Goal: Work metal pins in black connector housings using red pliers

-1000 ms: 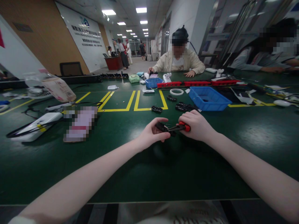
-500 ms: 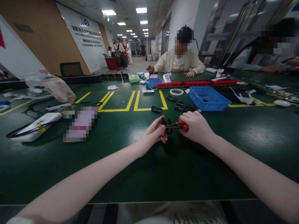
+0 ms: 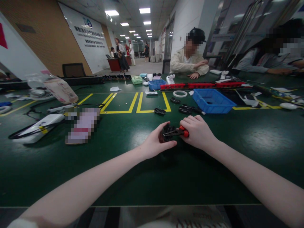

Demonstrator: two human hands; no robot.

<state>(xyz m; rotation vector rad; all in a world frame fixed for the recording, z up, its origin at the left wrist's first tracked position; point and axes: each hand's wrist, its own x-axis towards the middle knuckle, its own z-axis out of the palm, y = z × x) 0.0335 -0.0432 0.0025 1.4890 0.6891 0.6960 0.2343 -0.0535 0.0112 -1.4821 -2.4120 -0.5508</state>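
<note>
Just above the green table, my left hand (image 3: 155, 141) curls round a small black plastic part (image 3: 169, 128), its thumb stretched out below it. My right hand (image 3: 198, 132) is wrapped round the red handles of a pair of pliers (image 3: 182, 131). The dark jaws of the pliers point left and lie against the black part; whether they grip it I cannot tell. Similar black parts lie beyond my hands: one (image 3: 160, 111) in front, another (image 3: 175, 100) farther back, and a larger black piece (image 3: 187, 109) beside the blue bin.
A blue bin (image 3: 212, 106) stands beyond my right hand, near a roll of white tape (image 3: 180, 93). To the left lie a phone (image 3: 83, 126), a white device with a black cord (image 3: 39, 128) and a tilted bottle (image 3: 60, 88). A co-worker (image 3: 188, 60) sits across the table (image 3: 133, 183).
My left hand has opened its thumb away and turned the black part; the pliers have shifted slightly down and left with my right hand. The co-worker opposite has drawn one arm in.
</note>
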